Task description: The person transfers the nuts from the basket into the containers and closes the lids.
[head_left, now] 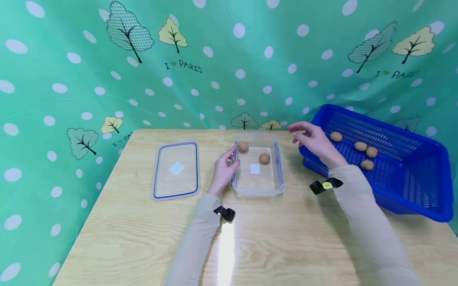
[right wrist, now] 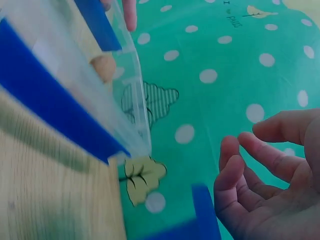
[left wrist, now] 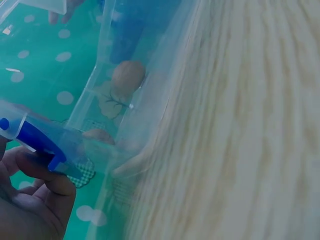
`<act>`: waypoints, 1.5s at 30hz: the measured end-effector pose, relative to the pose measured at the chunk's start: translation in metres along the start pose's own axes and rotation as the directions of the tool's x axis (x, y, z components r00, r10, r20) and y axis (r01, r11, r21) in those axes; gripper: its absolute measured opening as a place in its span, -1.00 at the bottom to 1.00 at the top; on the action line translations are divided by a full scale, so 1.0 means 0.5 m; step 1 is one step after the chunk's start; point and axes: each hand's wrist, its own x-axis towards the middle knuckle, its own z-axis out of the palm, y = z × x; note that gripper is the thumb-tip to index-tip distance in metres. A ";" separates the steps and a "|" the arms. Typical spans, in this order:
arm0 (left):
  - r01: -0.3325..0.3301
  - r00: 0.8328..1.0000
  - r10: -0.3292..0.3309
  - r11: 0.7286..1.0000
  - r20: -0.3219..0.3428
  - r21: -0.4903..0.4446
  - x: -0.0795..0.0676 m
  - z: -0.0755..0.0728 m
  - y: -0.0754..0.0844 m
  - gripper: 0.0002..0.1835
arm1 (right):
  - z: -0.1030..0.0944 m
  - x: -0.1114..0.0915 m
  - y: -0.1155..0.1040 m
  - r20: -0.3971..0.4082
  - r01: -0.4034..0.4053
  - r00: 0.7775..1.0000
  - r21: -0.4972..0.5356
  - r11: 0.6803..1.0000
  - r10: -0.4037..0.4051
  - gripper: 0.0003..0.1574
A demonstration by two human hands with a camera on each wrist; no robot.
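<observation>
A clear plastic container (head_left: pixel 255 190) with blue side latches stands on the table, two walnuts (head_left: pixel 264 158) inside it. My left hand (head_left: pixel 224 169) holds the container's left side, thumb at the rim. In the left wrist view its bent fingers (left wrist: pixel 57 187) lie against the blue latch (left wrist: pixel 42 142). Between the container and the blue basket (head_left: pixel 411 159) my right hand (head_left: pixel 313 141) hangs in the air, close to the basket's left end. Its fingers (right wrist: pixel 270 155) are loosely bent, with nothing seen between them in the right wrist view. Several walnuts (head_left: pixel 360 146) lie in the basket.
A clear lid (head_left: pixel 176 168) with a blue seal lies flat on the wooden table (head_left: pixel 136 238), left of the container. Behind the table hangs a green curtain (head_left: pixel 222 51) with white dots and trees. Black camera bands are worn on both wrists.
</observation>
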 end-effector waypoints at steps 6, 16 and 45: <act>0.003 1.000 -0.003 1.000 0.016 0.017 -0.003 -0.001 -0.001 -0.39 | -0.060 -0.045 0.014 0.008 0.003 1.000 -0.065 0.998 -0.003 -0.53; -0.024 1.000 0.024 1.000 0.002 0.000 0.008 -0.008 -0.005 -0.40 | -0.145 -0.087 0.044 -0.042 -0.096 0.995 -0.172 0.980 0.090 -0.47; -0.024 1.000 0.024 0.998 0.009 0.050 0.001 0.006 0.002 -0.41 | -0.176 -0.123 0.126 0.294 -0.168 0.925 -0.253 0.953 0.241 -0.48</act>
